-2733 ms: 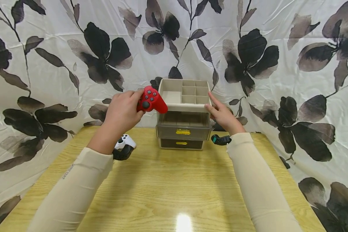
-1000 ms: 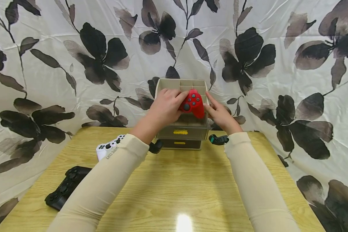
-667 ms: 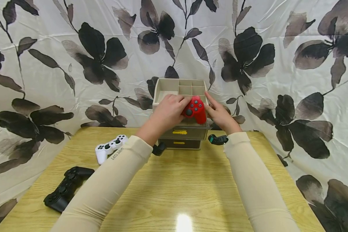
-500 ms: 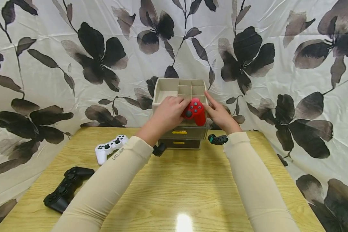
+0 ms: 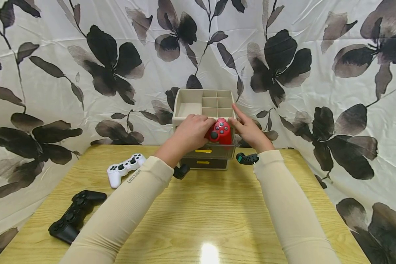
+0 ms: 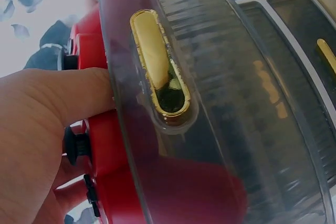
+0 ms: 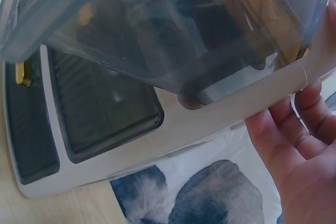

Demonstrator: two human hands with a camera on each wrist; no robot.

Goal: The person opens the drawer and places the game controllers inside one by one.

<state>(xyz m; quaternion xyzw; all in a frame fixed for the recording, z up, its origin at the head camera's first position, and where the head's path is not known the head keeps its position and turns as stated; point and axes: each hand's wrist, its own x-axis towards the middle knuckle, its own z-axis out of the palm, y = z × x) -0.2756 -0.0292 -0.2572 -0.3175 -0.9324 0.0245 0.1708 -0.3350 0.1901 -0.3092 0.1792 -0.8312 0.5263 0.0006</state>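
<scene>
In the head view my left hand holds a red game controller by its left side, low over the pulled-out upper drawer of a cream desk organizer. The left wrist view shows part of the red controller behind the clear drawer front, below its rim; part stays above. My thumb lies across the controller's face. My right hand grips the organizer's right front corner, thumb at the front. In the right wrist view, bent fingers of that hand touch the side wall.
A white game controller and a black game controller lie on the left of the wooden table. The organizer's lower drawer is closed. A flower-patterned cloth hangs right behind the organizer.
My left hand has carried the red controller rightward to the organizer, then lowered it toward the upper drawer. My right hand keeps its place at the corner.
</scene>
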